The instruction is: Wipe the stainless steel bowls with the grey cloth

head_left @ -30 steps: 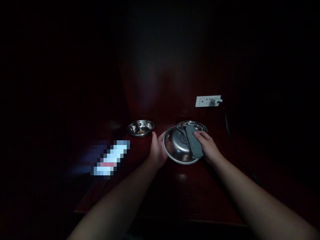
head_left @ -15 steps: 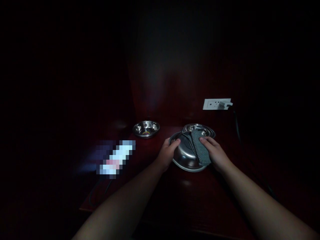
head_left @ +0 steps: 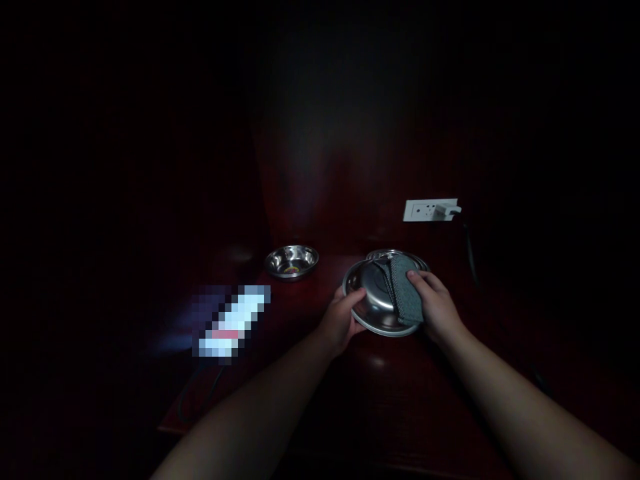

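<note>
A shiny steel bowl (head_left: 370, 293) is held up between my hands, its rounded underside facing me. My left hand (head_left: 343, 319) grips its left rim, with the thumb on the outer surface and the fingers beneath. On the right side, my right hand (head_left: 437, 303) is closed on a folded grey-green cloth (head_left: 406, 293) pressed against the bowl. Behind it, partly hidden, are more steel bowls (head_left: 420, 259), apparently stacked.
Another steel bowl (head_left: 293, 262) with a sticker inside stands upright on the dark red table (head_left: 380, 400). A lit, pixelated device (head_left: 233, 323) lies at the left with a cable. A wall socket (head_left: 430, 210) holds a plug with a cord. Surroundings are very dark.
My left hand has shifted its hold lower along the rim, and its fingers now show under the bowl. The bowl has turned slightly; the cloth has moved a little to the right.
</note>
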Available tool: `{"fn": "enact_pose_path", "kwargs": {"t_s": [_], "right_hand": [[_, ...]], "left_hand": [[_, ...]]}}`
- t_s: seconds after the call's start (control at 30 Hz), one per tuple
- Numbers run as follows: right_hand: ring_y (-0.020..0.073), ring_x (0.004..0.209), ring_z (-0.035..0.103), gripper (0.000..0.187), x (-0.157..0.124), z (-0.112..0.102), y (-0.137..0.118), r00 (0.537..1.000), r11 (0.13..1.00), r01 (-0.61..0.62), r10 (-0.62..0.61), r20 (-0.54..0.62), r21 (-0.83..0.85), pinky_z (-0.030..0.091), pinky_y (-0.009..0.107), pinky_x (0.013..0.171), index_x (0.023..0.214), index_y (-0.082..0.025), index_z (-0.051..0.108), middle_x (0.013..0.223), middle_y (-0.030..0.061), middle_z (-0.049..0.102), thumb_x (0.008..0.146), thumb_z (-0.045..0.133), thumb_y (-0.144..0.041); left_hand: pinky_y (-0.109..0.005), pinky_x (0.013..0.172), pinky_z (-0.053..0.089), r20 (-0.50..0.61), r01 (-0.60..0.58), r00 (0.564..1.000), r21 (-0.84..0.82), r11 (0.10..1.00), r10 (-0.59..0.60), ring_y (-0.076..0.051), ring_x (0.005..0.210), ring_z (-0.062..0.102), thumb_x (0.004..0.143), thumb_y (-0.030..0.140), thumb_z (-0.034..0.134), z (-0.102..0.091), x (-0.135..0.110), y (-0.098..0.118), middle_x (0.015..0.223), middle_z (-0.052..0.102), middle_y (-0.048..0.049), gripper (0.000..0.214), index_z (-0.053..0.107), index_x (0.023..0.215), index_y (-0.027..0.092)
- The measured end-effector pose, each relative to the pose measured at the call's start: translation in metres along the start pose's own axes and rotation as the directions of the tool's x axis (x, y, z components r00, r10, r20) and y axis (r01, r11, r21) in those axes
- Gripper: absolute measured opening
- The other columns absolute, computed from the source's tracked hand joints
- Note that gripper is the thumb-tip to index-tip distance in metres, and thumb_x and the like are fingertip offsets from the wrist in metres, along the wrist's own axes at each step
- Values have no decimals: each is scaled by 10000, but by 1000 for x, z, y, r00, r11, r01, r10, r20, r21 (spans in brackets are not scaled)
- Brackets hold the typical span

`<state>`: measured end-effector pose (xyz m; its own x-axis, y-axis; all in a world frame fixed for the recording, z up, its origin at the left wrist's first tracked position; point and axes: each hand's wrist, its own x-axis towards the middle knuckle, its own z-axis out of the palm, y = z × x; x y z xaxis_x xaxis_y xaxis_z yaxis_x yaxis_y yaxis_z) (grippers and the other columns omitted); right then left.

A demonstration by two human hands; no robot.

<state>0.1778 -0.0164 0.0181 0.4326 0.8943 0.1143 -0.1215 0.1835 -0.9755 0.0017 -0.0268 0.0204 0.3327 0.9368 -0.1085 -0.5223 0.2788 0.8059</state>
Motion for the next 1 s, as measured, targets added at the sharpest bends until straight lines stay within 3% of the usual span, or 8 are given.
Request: {"fn": "enact_pose_path", "kwargs": {"t_s": [0.3,0.63,0.83,1.0], "right_hand": [[157,682,552,433,-2,0,1,999,996,46,-46,11,-82,415,249,564,856,-207,621,766,1,619,616,694,-560],[176,729,562,393,-11,0,-7,992,984,100,-88,87,-150,422,263,604,869,-219,616,800,6,630,656,671,-544],[153,682,559,389,-12,4,-8,998,996,28,-23,63,-86,415,249,585,853,-214,612,760,-11,627,637,697,-526],[139,633,553,369,-12,4,-9,984,995,-70,80,158,-65,410,248,562,848,-213,615,717,-19,625,644,702,-508]], "left_hand": [[-407,761,527,7,1,1000,150,989,-2,-255,1024,597,710,399,668,-6,2,-5,1184,585,-101,526,457,1167,244],[-384,694,527,-64,19,998,198,980,-6,-263,975,608,674,447,683,-10,7,-1,1185,574,-114,591,463,1184,244],[-343,666,519,-70,1,997,224,975,15,-248,919,626,671,453,684,-10,9,3,1144,605,-114,565,512,1158,223],[-312,626,509,-75,30,997,220,975,-14,-221,822,650,677,421,683,-11,9,10,1035,658,-101,469,577,1071,188]]}}
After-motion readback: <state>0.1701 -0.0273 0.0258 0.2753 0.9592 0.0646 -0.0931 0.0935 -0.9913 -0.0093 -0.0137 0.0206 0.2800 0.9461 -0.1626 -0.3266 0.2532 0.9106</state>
